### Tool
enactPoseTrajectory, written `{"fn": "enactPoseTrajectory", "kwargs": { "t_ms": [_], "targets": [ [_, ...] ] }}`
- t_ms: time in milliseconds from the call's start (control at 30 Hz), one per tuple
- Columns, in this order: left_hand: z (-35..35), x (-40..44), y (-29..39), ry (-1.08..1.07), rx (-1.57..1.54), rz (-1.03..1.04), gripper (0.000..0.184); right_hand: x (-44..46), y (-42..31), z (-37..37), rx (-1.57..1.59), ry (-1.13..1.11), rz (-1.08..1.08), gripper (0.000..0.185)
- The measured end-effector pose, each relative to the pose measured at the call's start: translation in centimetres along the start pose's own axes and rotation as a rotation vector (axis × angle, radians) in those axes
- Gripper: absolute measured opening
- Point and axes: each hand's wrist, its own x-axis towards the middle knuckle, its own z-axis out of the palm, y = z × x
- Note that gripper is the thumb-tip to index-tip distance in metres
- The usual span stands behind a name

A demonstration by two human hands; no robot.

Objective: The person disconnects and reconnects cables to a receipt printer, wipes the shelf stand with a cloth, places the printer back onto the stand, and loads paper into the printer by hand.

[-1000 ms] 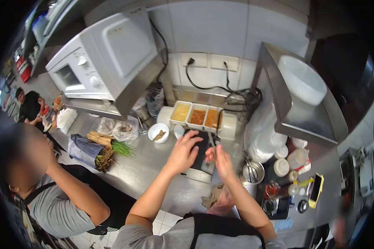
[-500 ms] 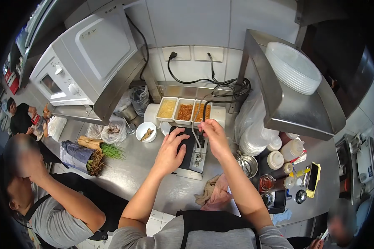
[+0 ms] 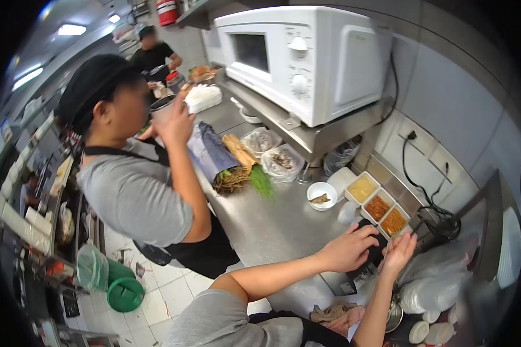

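Observation:
A low black-topped device with ports along its pale side (image 3: pixel 346 286) sits on the steel counter, partly covered by my hands. My left hand (image 3: pixel 352 250) lies over its black top with fingers stretched and spread. Just to the right, my right hand (image 3: pixel 397 254) is closed, its fingertips pinched around a dark cable that runs up toward the wall; the cable's other end is hidden. Beyond the device stand white tubs of pale yellow shreds (image 3: pixel 363 188), reddish-brown crumbs (image 3: pixel 378 207) and orange crumbs (image 3: pixel 394 222). A white bowl (image 3: pixel 322 196) holds a small brown piece.
A white microwave (image 3: pixel 307 63) stands on a steel shelf above the counter. Wrapped green herbs (image 3: pixel 262 182) and plastic bags (image 3: pixel 282 162) lie further left. A co-worker (image 3: pixel 133 173) stands close at my left, holding a container. Cables (image 3: pixel 440 222) hang coiled by the wall; cloths (image 3: pixel 341 317) lie near me.
My view has swung left, bringing the co-worker, microwave and floor further in. Both hands stay at the device, the left over its top and the right at the cable.

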Motion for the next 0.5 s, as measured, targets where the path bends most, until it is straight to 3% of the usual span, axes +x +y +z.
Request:
{"fn": "enactPoseTrajectory", "kwargs": {
  "t_ms": [367, 433, 500],
  "targets": [
    [-0.1, 1.1, 0.7, 0.016, -0.018, 0.046, 0.032, -1.0, 2.2, -0.4, 0.072, -0.055, -0.231, 0.022],
    [0.1, 1.1, 0.7, 0.032, -0.057, 0.027, 0.027, -1.2, 0.7, -0.3, 0.121, -0.079, -0.02, 0.02],
    [-0.2, 0.8, 0.6, 0.016, -0.128, -0.013, 0.027, -1.1, -0.8, -0.9, -0.14, -0.142, 0.037, 0.033]
  ]
}}
